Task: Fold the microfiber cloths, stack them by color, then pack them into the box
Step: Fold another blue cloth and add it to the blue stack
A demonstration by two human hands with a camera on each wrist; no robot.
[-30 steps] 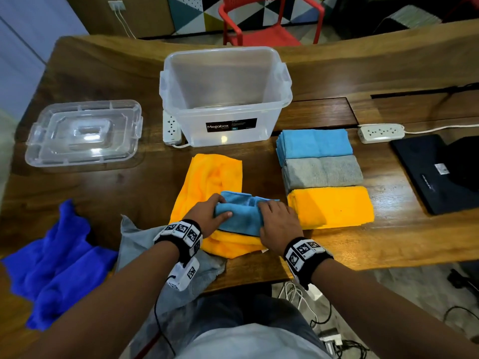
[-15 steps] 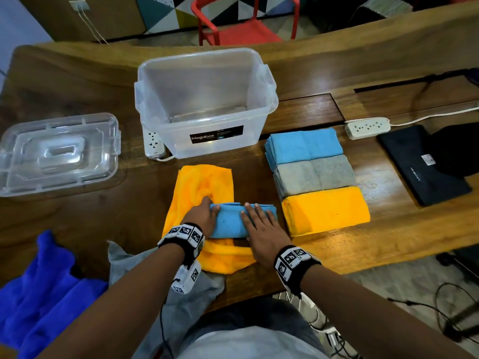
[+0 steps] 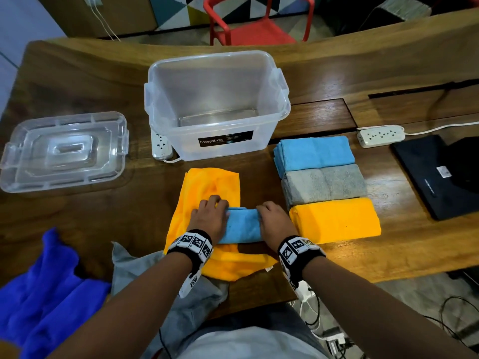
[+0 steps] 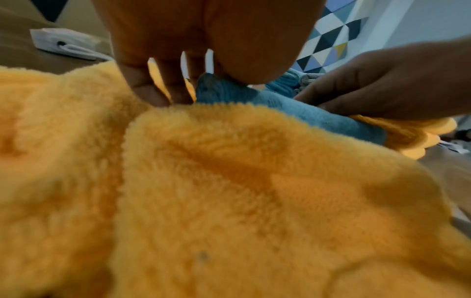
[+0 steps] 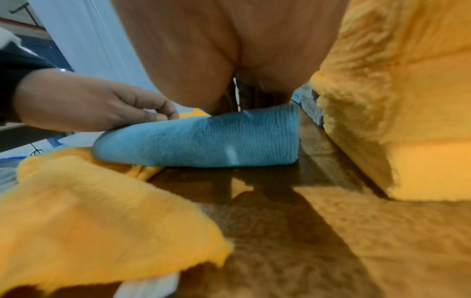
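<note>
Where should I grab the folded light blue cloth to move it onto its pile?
Likely by its two short ends, from left and right: the folded light blue cloth lies crosswise on the unfolded orange cloth, left hand and right hand already there. Pinch all layers together.

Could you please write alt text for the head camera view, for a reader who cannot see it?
A person's left hand and right hand press a folded light blue microfiber cloth lying on an unfolded orange cloth on a wooden table. Behind stands an empty clear plastic box; to its right lie folded light blue, grey and orange stacks.
</note>
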